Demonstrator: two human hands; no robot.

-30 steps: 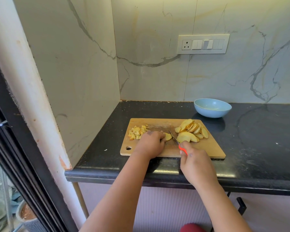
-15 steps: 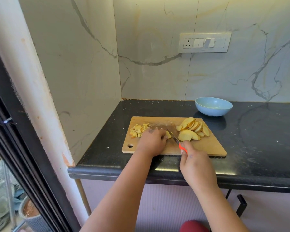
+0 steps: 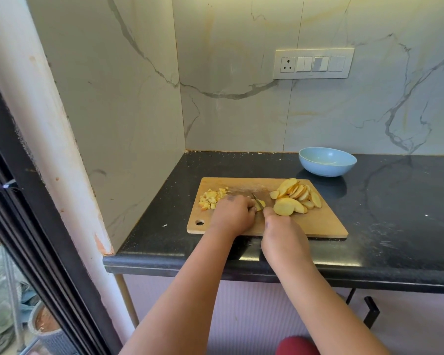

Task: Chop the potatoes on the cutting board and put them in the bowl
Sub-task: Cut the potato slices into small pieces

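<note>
A wooden cutting board (image 3: 318, 224) lies on the black counter. On its left end sits a small heap of diced potato (image 3: 212, 198); on its right a pile of potato slices (image 3: 296, 197). My left hand (image 3: 232, 216) curls over a potato piece (image 3: 260, 204) at the board's middle and holds it down. My right hand (image 3: 282, 233) grips a knife (image 3: 257, 200) whose handle is hidden in the fist; the blade points away from me and rests on that piece. A light blue bowl (image 3: 327, 161), with nothing in it, stands behind the board's right corner.
Marble walls close the counter (image 3: 400, 219) at the left and back. A switch panel (image 3: 314, 64) sits on the back wall. The counter's front edge runs under my forearms. A black door frame (image 3: 23, 226) stands at far left.
My right hand has moved forward over the board and now hides the knife's orange handle. The blade sits lower on the potato piece. My left hand has stayed in place.
</note>
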